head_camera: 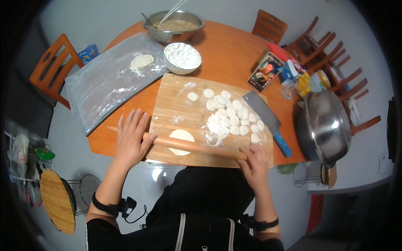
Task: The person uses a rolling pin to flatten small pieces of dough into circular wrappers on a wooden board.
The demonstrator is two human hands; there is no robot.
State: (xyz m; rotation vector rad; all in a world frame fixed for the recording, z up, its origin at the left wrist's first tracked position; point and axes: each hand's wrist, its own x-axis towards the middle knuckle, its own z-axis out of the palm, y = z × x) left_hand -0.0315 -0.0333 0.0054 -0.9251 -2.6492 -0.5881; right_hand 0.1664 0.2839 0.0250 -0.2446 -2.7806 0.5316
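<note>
A wooden rolling pin (pixel 201 148) lies across a round dough wrapper (pixel 182 135) on the bamboo cutting board (pixel 176 108). My left hand (pixel 132 138) rests over the pin's left part, fingers stretched forward and thumb along its near side. The pin's right end is between the thumb and fingers of my right hand (pixel 256 163). Several small dough pieces (pixel 234 120) lie in loose flour on the board's right half, one (pixel 192 97) apart from them. A cleaver (pixel 263 109) with a blue handle lies across the board's right edge.
A bowl of flour (pixel 182 58) stands behind the board. Flat wrappers (pixel 142 61) lie on a plastic-covered board (pixel 110 81) at left. Behind is a metal bowl (pixel 174 26) of filling with chopsticks. A propped phone (pixel 265 72), jars and a large steel pot (pixel 326 125) stand at right.
</note>
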